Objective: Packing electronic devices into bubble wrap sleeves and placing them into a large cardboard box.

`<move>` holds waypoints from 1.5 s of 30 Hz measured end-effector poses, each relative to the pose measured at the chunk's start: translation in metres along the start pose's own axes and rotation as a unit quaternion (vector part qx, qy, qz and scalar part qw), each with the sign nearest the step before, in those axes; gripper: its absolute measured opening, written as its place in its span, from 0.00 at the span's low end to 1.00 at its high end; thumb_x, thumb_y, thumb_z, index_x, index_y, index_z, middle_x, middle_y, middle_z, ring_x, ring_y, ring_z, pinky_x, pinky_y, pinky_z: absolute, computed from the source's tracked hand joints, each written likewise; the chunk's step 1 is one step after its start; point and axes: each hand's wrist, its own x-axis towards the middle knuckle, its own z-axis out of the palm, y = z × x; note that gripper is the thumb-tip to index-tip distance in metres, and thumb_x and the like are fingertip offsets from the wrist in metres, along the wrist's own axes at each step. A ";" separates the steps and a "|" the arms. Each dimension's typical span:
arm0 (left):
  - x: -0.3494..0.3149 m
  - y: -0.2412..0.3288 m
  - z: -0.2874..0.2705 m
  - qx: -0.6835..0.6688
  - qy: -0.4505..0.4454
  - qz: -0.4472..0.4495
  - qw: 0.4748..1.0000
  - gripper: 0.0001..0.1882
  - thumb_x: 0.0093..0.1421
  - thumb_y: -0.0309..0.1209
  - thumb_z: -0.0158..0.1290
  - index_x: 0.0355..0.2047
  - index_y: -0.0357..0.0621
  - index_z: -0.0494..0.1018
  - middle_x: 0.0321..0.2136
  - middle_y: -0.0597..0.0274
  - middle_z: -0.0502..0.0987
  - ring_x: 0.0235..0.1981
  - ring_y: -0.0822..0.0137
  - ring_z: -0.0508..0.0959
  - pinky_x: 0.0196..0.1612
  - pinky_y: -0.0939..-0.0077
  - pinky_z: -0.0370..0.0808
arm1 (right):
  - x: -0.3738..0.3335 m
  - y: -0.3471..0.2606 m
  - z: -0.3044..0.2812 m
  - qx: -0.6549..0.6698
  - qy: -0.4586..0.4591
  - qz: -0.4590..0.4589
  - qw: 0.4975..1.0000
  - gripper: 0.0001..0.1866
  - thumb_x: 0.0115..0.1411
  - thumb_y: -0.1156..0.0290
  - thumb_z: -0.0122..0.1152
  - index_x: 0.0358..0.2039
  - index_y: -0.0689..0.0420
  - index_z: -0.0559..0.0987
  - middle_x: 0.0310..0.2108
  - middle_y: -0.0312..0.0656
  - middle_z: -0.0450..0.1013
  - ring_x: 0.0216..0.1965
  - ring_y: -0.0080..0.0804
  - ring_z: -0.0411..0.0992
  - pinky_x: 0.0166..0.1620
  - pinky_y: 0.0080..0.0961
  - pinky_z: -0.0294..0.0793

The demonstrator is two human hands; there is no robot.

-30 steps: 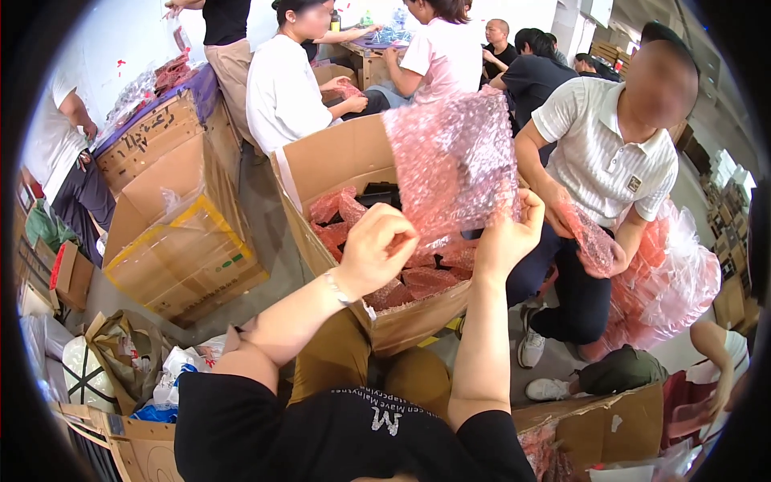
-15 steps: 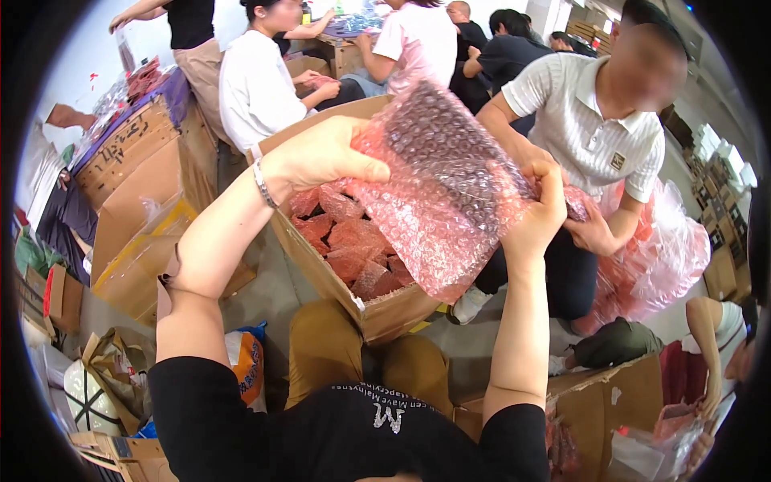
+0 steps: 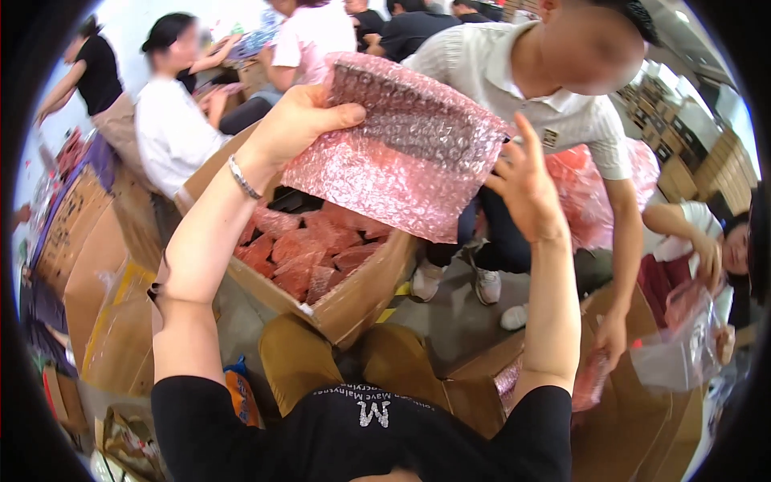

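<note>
My left hand (image 3: 301, 124) pinches the upper left edge of a pink bubble-wrap bag (image 3: 385, 165), thumb on the near face. A dark area shows through the upper part of the bag; what it is cannot be made out. At the bag's right edge is my right hand (image 3: 530, 189), its fingers apart and bent, close to or touching the edge. Below the bag stands an open cardboard box (image 3: 361, 297), holding several pink bubble-wrapped packets (image 3: 309, 245).
Opposite on the right, a person in a white polo shirt (image 3: 514, 60) reaches down with a pink packet (image 3: 590, 377) into another cardboard box (image 3: 634, 410). A large pink plastic bundle (image 3: 578, 189) lies behind. Other people sit at the back; one at right holds clear plastic (image 3: 683, 345).
The bubble-wrap bag has moved left and levelled out. My right hand's fingers have loosened from its right side. The person opposite has leaned forward and lowered a packet toward the right-hand box.
</note>
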 end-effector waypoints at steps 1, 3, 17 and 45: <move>0.008 -0.005 0.009 -0.003 -0.001 0.007 1.000 0.14 0.54 0.27 0.56 0.40 0.35 0.72 0.34 0.63 0.76 0.33 0.75 0.75 0.39 0.80 0.72 | -0.009 -0.004 0.003 0.005 -0.014 0.014 1.000 0.60 0.39 0.55 0.71 0.62 0.56 0.39 0.59 0.49 0.50 0.58 0.40 0.56 0.56 0.40 0.57; 0.019 -0.011 0.027 -0.011 -0.021 0.012 1.000 0.14 0.54 0.26 0.55 0.41 0.35 0.72 0.35 0.62 0.76 0.34 0.74 0.75 0.39 0.79 0.73 | -0.016 0.000 0.022 -0.099 0.052 -0.085 0.990 0.51 0.42 0.66 0.71 0.61 0.58 0.48 0.56 0.46 0.57 0.54 0.33 0.61 0.54 0.33 0.62; 0.056 -0.053 0.183 -0.121 -0.415 0.080 0.898 0.14 0.55 0.35 0.52 0.38 0.39 0.72 0.41 0.50 0.70 0.42 0.61 0.72 0.45 0.68 0.71 | -0.174 -0.084 -0.081 0.039 -0.036 0.067 0.996 0.38 0.56 0.52 0.54 0.58 0.62 0.55 0.53 0.49 0.62 0.53 0.37 0.64 0.52 0.31 0.65; -0.046 -0.255 -0.150 0.299 -0.044 -0.531 0.792 0.08 0.54 0.27 0.51 0.35 0.42 0.73 0.27 0.62 0.76 0.26 0.73 0.77 0.28 0.79 0.76 | -0.380 0.079 -0.155 -0.204 0.252 0.766 0.555 0.16 0.52 0.68 0.55 0.39 0.64 0.71 0.30 0.50 0.72 0.25 0.36 0.74 0.20 0.32 0.75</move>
